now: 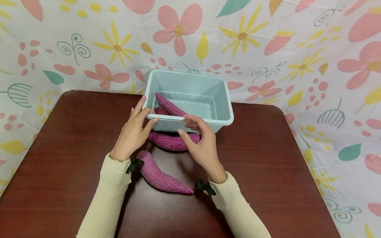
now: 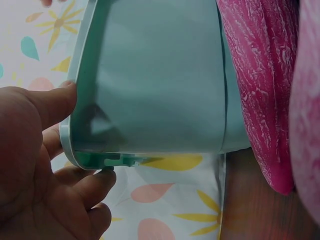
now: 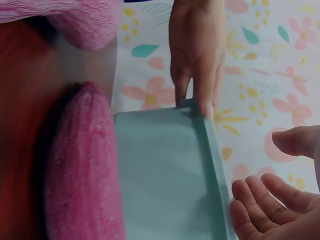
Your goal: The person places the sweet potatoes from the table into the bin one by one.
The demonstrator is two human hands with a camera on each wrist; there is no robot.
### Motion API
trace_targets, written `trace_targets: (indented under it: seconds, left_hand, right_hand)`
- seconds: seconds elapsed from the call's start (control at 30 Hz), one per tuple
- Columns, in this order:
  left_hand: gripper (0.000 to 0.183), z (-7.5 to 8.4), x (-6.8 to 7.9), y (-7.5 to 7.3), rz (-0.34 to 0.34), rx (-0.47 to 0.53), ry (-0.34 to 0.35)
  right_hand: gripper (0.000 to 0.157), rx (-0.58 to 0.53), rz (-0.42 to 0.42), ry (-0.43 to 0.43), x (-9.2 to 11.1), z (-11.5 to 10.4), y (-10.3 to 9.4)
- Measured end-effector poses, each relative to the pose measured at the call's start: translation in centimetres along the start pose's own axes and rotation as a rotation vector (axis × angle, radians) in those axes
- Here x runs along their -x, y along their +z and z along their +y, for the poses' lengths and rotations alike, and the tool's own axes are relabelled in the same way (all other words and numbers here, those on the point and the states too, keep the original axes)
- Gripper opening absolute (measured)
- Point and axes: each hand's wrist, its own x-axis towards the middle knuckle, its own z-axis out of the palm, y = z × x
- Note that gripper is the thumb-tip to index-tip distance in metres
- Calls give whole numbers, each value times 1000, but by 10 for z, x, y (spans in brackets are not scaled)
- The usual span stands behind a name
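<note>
A pale blue plastic bin [image 1: 186,124] stands at the back of the table. My left hand [image 1: 131,134] grips its front left corner, thumb on the front rim and fingers around the side; the left wrist view shows that hand [image 2: 55,150] at the rim too. My right hand [image 1: 203,142] is at the front rim, fingers loosely bent and thumb apart; in the right wrist view its fingertips [image 3: 240,210] meet the rim. Inside lie a long purple sweet potato [image 1: 169,104] and a darker reddish one [image 1: 161,111], partly hidden.
One purple sweet potato [image 1: 172,142] lies along the bin's front, partly behind my hands. Another sweet potato [image 1: 162,178] lies nearer, between my forearms. The dark brown table [image 1: 262,172] backs onto a flower-printed cloth [image 1: 262,43].
</note>
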Motion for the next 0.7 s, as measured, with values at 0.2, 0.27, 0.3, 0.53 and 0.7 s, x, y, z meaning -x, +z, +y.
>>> trace_targets:
  seconds: [0.2, 0.27, 0.3, 0.53, 0.7]
  left_hand:
    - [27, 1, 0, 3, -17, 20, 3]
    - [27, 2, -1, 3, -17, 24, 7]
    - [27, 2, 0, 3, -15, 23, 8]
    - [28, 0, 2, 2, -20, 14, -10]
    - [28, 0, 1, -1, -8, 11, 3]
  right_hand:
    - [40, 43, 6, 75, 18, 11, -7]
    - [40, 65, -7, 93, 26, 12, -7]
    - [40, 74, -15, 99, 30, 12, -7]
    - [42, 63, -91, 160, 59, -16, -4]
    - [43, 39, -115, 228, 73, -23, -1]
